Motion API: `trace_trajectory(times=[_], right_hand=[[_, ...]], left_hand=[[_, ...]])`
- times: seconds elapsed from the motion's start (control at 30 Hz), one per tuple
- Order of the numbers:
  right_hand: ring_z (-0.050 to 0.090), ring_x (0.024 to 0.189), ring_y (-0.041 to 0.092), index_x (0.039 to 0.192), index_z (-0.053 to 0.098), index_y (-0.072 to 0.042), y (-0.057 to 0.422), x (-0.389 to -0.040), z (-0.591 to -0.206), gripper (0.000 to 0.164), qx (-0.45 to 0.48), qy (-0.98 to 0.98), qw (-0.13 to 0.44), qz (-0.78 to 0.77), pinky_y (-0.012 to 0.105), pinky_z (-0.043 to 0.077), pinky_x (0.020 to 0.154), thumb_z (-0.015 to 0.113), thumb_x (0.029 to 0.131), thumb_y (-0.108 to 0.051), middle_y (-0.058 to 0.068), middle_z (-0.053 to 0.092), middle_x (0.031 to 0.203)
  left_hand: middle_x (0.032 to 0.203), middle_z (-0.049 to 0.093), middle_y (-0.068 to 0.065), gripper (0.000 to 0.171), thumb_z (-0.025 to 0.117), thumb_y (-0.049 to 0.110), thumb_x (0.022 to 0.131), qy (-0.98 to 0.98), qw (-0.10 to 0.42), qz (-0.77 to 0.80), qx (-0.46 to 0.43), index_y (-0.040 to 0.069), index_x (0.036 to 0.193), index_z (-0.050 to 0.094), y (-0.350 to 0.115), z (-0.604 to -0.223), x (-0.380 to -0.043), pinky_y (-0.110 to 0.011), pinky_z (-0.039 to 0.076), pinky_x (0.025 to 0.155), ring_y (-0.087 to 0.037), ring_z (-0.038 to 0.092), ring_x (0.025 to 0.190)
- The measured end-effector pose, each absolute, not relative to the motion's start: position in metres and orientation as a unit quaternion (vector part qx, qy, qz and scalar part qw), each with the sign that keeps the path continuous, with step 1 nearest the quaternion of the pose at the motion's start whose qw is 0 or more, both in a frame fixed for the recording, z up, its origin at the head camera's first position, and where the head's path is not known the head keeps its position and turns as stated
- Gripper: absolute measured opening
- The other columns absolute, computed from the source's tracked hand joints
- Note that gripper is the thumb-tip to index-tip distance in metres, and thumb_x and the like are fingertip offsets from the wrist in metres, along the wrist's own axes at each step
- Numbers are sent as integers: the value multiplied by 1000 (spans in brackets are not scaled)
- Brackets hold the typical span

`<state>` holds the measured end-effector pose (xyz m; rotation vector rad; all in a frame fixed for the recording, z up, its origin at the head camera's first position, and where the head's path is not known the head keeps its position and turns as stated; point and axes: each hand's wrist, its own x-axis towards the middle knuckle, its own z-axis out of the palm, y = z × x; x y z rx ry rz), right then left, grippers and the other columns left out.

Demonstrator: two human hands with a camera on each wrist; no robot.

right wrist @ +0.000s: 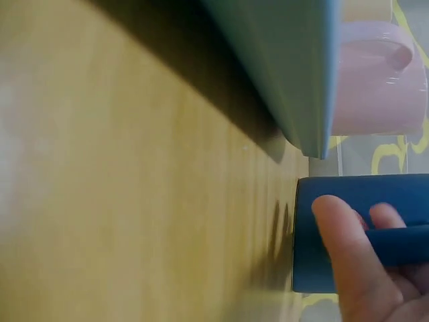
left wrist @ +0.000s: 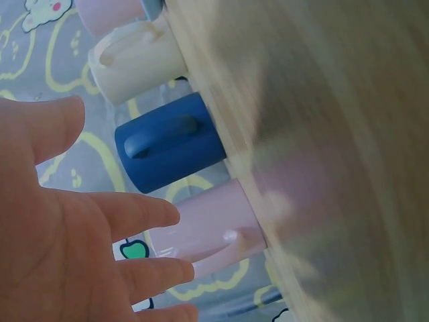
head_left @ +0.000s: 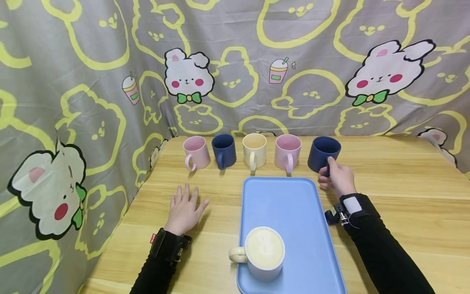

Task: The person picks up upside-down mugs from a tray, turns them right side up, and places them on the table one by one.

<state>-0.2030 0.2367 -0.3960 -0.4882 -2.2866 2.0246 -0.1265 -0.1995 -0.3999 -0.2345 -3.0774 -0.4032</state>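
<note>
Beyond the far right corner of the blue tray (head_left: 293,204), our right hand (head_left: 339,176) curls its fingers and thumb round the handle of the dark blue mug (head_left: 324,154), which stands upright on the wooden table (head_left: 404,196) just past the tray's far edge. Left of that mug, along the tray's far side, we see a pink mug (head_left: 288,152), a cream mug (head_left: 254,150), a second navy mug (head_left: 223,150) and another pink mug (head_left: 196,152) in a row, handles toward us. Left of the tray, our left hand (head_left: 184,209) lies flat on the table, fingers spread and holding nothing. On the tray's near end stands a large cream mug (head_left: 263,252), its handle reaching over the tray's left rim.
</note>
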Motion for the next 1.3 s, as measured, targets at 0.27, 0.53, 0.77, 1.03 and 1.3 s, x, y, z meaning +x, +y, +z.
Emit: trace_trajectory(times=[0.27, 0.53, 0.77, 1.03, 1.3], right_hand=[[64, 97, 40, 137, 42, 12, 252, -180, -391, 78, -118, -892, 70, 430, 49, 51, 83, 23, 101, -54, 36, 52, 122], [-4, 137, 58, 145, 28, 11, 260, -130, -398, 73, -12, -970, 112, 217, 77, 0, 100, 31, 103, -49, 42, 4, 149], [-9, 136, 59, 147, 30, 4, 259, -90, -409, 74, 35, -986, 53, 157, 77, -11, 97, 37, 101, -53, 42, 3, 149], [-9, 135, 59, 149, 28, 3, 256, -73, -412, 76, 40, -986, 21, 160, 78, -10, 96, 37, 101, -55, 40, 2, 150], [-10, 136, 58, 149, 27, 4, 256, -70, -408, 77, 26, -985, 10, 168, 78, -9, 96, 35, 101, -55, 41, -1, 149]], left_hand=[[152, 18, -34, 66, 44, 45, 102, -989, 11, -131, -72, -5, 145, 39, -197, -399, -124, -67, 9, 109, -52, 8, 140], [152, 18, -33, 68, 43, 48, 101, -990, 12, -124, -70, -4, 145, 39, -197, -398, -124, -67, 7, 109, -51, 7, 141], [152, 18, -33, 68, 43, 48, 101, -989, 16, -125, -77, -4, 146, 38, -198, -397, -123, -68, 6, 109, -51, 7, 141], [152, 19, -33, 58, 44, 35, 103, -977, 3, -158, -144, -5, 145, 38, -185, -396, -101, -69, 6, 108, -53, 11, 139], [141, 48, -16, 51, 59, -2, 86, -852, -155, -362, -345, 1, 136, 51, -171, -387, -76, -54, 32, 107, -34, 42, 132]])
